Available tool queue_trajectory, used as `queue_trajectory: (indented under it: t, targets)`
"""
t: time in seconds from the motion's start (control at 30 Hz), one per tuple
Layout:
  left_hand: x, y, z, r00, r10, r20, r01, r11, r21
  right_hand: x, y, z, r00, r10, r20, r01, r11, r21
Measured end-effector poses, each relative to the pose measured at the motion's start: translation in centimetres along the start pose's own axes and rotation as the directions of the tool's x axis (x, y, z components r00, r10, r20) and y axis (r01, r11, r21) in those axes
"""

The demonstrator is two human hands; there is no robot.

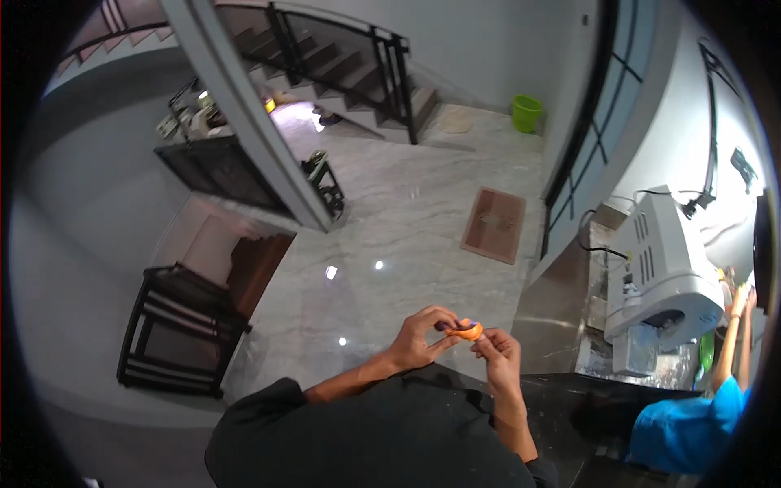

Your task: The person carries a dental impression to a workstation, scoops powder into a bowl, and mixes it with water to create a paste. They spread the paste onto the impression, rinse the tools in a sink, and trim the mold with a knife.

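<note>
My left hand [420,340] is closed at the centre bottom, its fingertips pinching a small orange piece with purple on it [466,330]. From the other side, the thumb and fingers of my right hand [499,355] are closed on the lower right edge of the same piece. It looks soft and curled, but its exact kind is too small to make out. Both hands are held in front of my dark shirt, above the floor.
To the right, a large white machine [669,272] stands on a counter [553,321]. Beyond it a person in a blue shirt [679,431] reaches forward. A mat [494,225], a green bucket [526,113], stairs [346,77] and a dark railing [183,325] surround the marble floor.
</note>
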State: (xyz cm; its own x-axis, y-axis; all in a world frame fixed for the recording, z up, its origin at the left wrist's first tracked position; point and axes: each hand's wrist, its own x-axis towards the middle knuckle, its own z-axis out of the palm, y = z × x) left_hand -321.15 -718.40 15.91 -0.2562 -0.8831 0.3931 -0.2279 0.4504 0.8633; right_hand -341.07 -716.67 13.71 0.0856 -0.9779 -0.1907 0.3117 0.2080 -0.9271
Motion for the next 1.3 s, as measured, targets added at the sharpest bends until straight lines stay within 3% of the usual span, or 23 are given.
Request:
queue_trajectory:
  t: [0.13, 0.23, 0.43, 0.93, 1.03, 1.13, 1.3]
  targets:
    - [1.3, 1.6, -1.1, 0.989, 0.143, -0.033, -0.143, 0.99, -0.006, -0.6, -2.2, 0.8, 0.997, -0.078, 0.021, 0.078, 0.997, 0.003]
    - [1.7, 3.0, -2.2, 0.955, 0.292, -0.059, -0.286, 0.953, 0.098, -1.2, -3.0, 1.0, 0.987, -0.14, 0.084, 0.136, 0.989, 0.052]
    - [1.0, 3.8, -2.8, 0.905, 0.421, -0.065, -0.411, 0.903, 0.127, -1.4, -2.1, 0.6, 0.973, -0.176, 0.15, 0.169, 0.984, 0.061]
    - [0.9, 3.8, -2.1, 0.928, 0.369, -0.049, -0.362, 0.926, 0.107, -1.7, -1.2, 0.7, 0.985, -0.117, 0.124, 0.109, 0.992, 0.066]
    - [0.6, 3.6, -2.3, 0.957, 0.287, -0.036, -0.28, 0.95, 0.136, -1.6, -1.4, 0.6, 0.985, -0.097, 0.14, 0.089, 0.994, 0.064]
    - [0.7, 3.6, -2.2, 0.973, 0.202, -0.115, -0.192, 0.977, 0.094, -1.7, -1.8, 0.6, 0.988, -0.058, 0.14, 0.05, 0.997, 0.063]
    - [0.8, 3.5, -2.2, 0.982, 0.152, -0.109, -0.144, 0.986, 0.083, -1.4, -1.6, 0.2, 0.986, -0.035, 0.163, 0.028, 0.999, 0.045]
